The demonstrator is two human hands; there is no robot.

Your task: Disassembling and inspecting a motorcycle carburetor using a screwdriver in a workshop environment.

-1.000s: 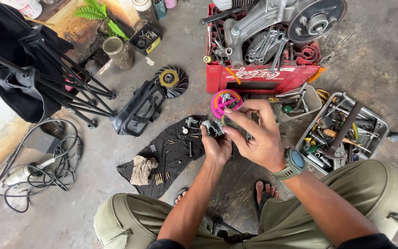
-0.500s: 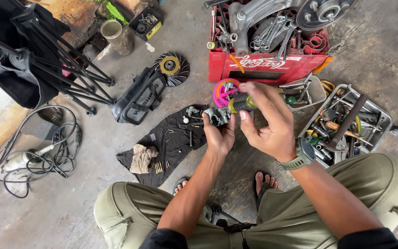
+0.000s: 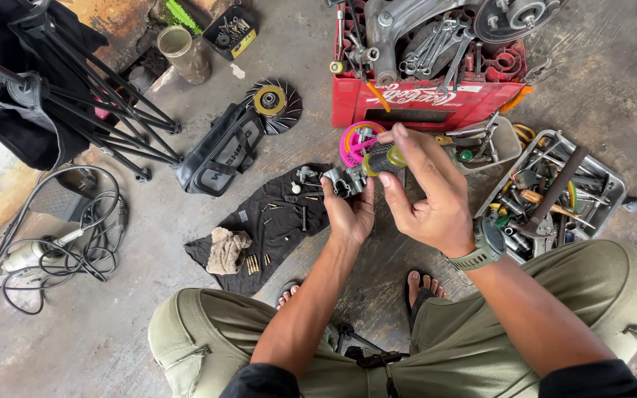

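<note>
- Left hand point(image 3: 349, 214): closed around a small grey metal carburettor-like part point(image 3: 342, 181), held above the concrete floor point(image 3: 149, 295) in front of the knees.
- Right hand point(image 3: 423, 193): fingers pinch the yellow-and-black handle of a screwdriver point(image 3: 379, 158), its tip hidden at the part.
- Progress: small screws and brass pieces point(image 3: 253, 263) already lie loose on the black cloth point(image 3: 274, 225), so the part seems partly stripped; work with the driver is under way.
- Far: red plastic crate of tools point(image 3: 422, 99).

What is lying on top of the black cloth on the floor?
On the black cloth lie a crumpled beige rag, small brass pieces and scattered small metal parts. Its right edge is hidden behind the left hand.
</note>
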